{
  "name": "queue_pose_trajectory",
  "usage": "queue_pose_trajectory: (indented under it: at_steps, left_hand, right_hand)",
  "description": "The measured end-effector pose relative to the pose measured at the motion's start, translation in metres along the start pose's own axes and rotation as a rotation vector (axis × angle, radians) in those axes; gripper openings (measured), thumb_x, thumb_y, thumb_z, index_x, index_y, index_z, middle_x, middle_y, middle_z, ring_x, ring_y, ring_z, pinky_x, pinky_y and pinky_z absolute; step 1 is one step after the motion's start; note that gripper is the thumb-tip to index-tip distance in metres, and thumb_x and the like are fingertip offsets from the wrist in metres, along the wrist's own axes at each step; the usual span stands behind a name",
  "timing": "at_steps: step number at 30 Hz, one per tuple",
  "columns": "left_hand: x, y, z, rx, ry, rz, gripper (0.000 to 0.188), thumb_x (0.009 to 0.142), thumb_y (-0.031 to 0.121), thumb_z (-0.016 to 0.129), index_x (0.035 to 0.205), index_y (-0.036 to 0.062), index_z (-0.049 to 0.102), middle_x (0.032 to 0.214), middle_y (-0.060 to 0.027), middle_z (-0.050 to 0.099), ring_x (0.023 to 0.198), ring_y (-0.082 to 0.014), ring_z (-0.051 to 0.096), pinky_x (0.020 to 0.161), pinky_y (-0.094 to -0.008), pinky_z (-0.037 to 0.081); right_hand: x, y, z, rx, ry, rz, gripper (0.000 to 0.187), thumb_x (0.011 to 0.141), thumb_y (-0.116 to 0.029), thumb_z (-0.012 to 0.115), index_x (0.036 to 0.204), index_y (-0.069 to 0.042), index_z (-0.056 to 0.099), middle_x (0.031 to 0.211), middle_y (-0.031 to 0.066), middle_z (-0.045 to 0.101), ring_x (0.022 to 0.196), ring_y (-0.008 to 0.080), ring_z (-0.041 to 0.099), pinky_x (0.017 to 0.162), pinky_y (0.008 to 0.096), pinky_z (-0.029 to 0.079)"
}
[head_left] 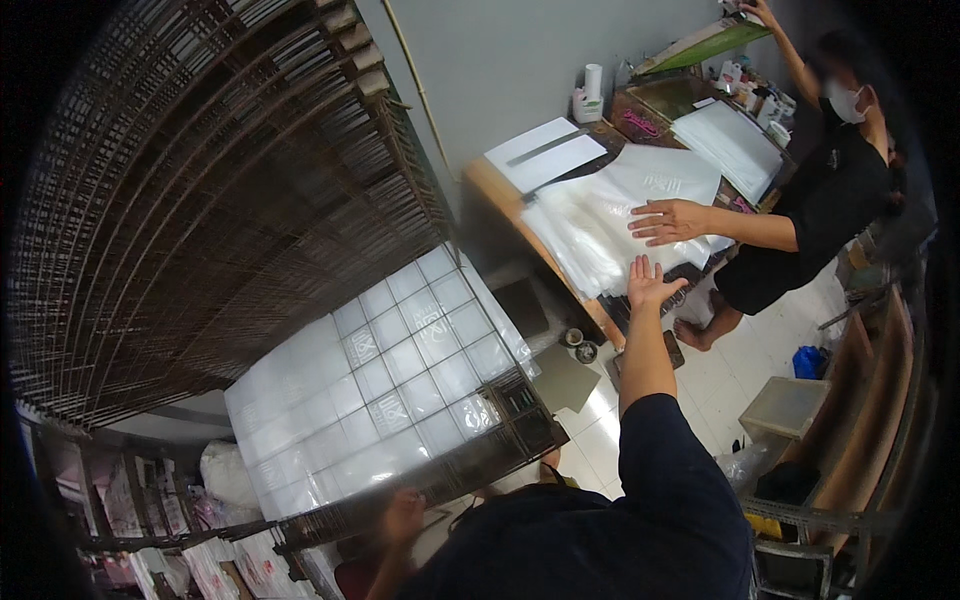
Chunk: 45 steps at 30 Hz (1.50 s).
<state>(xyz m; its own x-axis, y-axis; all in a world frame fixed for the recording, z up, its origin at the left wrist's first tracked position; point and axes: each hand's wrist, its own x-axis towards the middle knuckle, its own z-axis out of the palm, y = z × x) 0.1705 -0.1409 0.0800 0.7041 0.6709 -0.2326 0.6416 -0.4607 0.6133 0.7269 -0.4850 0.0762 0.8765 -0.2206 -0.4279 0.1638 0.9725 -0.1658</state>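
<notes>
My right hand (652, 283) reaches forward, palm up and fingers spread, with nothing in it. It is just short of a stack of clear plastic bags (575, 235) on the worktable. A co-worker's hand (672, 222) lies flat over a white-printed sheet of that plastic (690, 175), fingers pointing left. Low in the picture, my left hand (404, 515) is smeared by motion beside the front edge of a metal drying rack (510, 440); its fingers cannot be made out. On the rack's lowered wire shelf lie printed plastic bags (400, 345), under the grid lines.
Raised wire shelves (230, 200) fill the upper left. The co-worker in black (835, 190) stands right of the worktable (490, 190), other hand at a raised green screen frame (705, 45). White paper strips (545, 155) lie at the table's back. A translucent bin (785, 408) stands right.
</notes>
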Motion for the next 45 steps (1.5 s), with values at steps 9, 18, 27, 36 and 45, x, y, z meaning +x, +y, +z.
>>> queue_pose_trajectory:
  at_steps: [9, 18, 27, 36, 45]
  left_hand:
    - [0.024, 0.023, 0.031, -0.105, 0.047, 0.248, 0.025, 0.080, 0.014, 0.062, 0.100, 0.0008, 0.055, 0.074, -0.0036, 0.057, 0.067, -0.0122, 0.055, 0.062, -0.0262, 0.045]
    - [0.141, 0.214, 0.100, -0.956, -0.736, -0.509, 0.085, 0.072, 0.070, 0.047, 0.130, 0.0087, 0.034, 0.123, -0.0151, 0.044, 0.105, -0.0268, 0.047, 0.082, -0.0430, 0.042]
    - [0.205, 0.309, 0.208, -1.467, -1.270, -0.382, 0.075, 0.071, 0.055, 0.056, 0.119, -0.0019, 0.044, 0.109, -0.0151, 0.053, 0.099, -0.0256, 0.054, 0.081, -0.0396, 0.046]
    - [0.147, 0.258, 0.156, -1.574, -0.715, -0.523, 0.019, 0.066, 0.006, 0.061, 0.084, 0.0013, 0.059, 0.085, -0.0116, 0.060, 0.077, -0.0226, 0.060, 0.069, -0.0338, 0.050]
    - [0.127, 0.043, -0.160, -1.527, 0.213, -0.354, 0.030, 0.068, 0.013, 0.060, 0.097, 0.0066, 0.052, 0.090, -0.0055, 0.057, 0.083, -0.0182, 0.054, 0.072, -0.0326, 0.044]
  right_hand:
    - [0.030, 0.033, -0.014, -0.306, 0.050, -0.070, 0.039, 0.081, -0.026, 0.053, 0.106, 0.003, 0.044, 0.108, 0.0175, 0.048, 0.102, 0.0252, 0.047, 0.093, 0.0409, 0.040]
    - [-0.103, -0.003, 0.052, -0.707, -0.153, 0.063, 0.039, 0.076, 0.004, 0.051, 0.110, -0.001, 0.032, 0.107, 0.0165, 0.040, 0.096, 0.0277, 0.047, 0.079, 0.0424, 0.051]
    - [-0.242, -0.172, 0.094, -0.937, -0.376, 0.171, 0.034, 0.078, -0.017, 0.055, 0.110, -0.012, 0.045, 0.100, 0.0051, 0.051, 0.092, 0.0182, 0.050, 0.081, 0.0360, 0.041]
    - [-0.262, -0.131, 0.113, -1.300, -0.528, -0.007, 0.039, 0.088, -0.027, 0.044, 0.119, -0.003, 0.045, 0.108, 0.0094, 0.053, 0.100, 0.0211, 0.051, 0.087, 0.0344, 0.041]
    - [-0.314, 0.146, 0.062, -1.218, -0.801, 0.634, 0.048, 0.073, 0.002, 0.046, 0.120, 0.003, 0.040, 0.113, 0.0141, 0.051, 0.104, 0.0239, 0.050, 0.092, 0.0360, 0.039]
